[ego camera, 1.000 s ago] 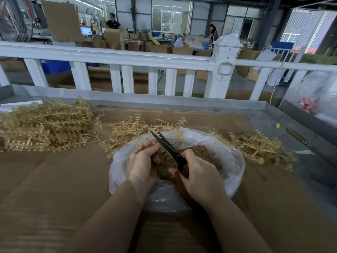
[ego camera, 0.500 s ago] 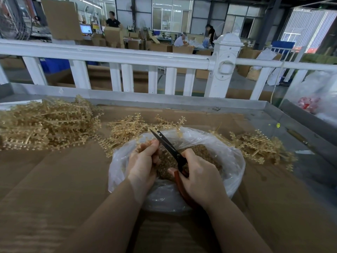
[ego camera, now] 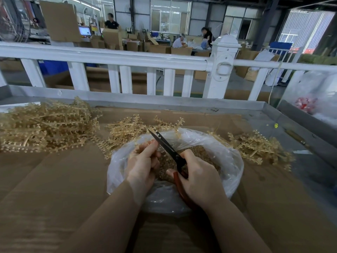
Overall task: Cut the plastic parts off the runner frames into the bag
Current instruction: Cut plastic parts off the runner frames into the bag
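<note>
A clear plastic bag (ego camera: pixel 231 167) lies open on the cardboard-covered table, holding a heap of small tan cut parts (ego camera: pixel 202 152). Over its mouth my left hand (ego camera: pixel 141 165) pinches a tan runner piece (ego camera: pixel 141 147), mostly hidden by my fingers. My right hand (ego camera: pixel 197 179) grips red-handled scissors (ego camera: pixel 167 147), whose dark blades point up and left, right beside the left fingertips. Heaps of tan runner frames lie at the left (ego camera: pixel 42 126), behind the bag (ego camera: pixel 125 129) and at the right (ego camera: pixel 259 145).
A white railing (ego camera: pixel 116 58) runs along the table's far side, above a grey metal rim (ego camera: pixel 164 102). Another clear bag with red bits (ego camera: pixel 310 99) sits at the far right. Brown cardboard (ego camera: pixel 47 189) covers the tabletop. People work among boxes beyond the railing.
Both hands stay over the bag in nearly the same place. The scissor blades, slightly parted a second ago, look closed together now.
</note>
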